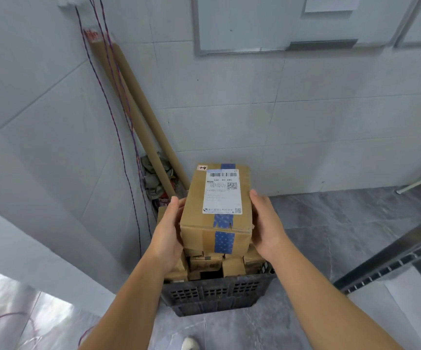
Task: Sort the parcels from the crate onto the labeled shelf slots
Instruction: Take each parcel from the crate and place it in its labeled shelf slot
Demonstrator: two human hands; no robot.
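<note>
A brown cardboard parcel (217, 205) with blue tape and a white shipping label is held above the crate. My left hand (167, 231) grips its left side and my right hand (267, 223) grips its right side, fingers going round underneath. Below it stands a dark slotted plastic crate (217, 291) on the floor, with several more cardboard parcels (205, 265) stacked inside. No labelled shelf slot is plainly in view.
Two long cardboard tubes (138, 114) lean in the corner behind the crate, beside hanging red-and-blue wires (121, 137). A metal shelf rail (391, 261) runs at the right. White tiled walls stand behind and to the left; the floor is grey tile.
</note>
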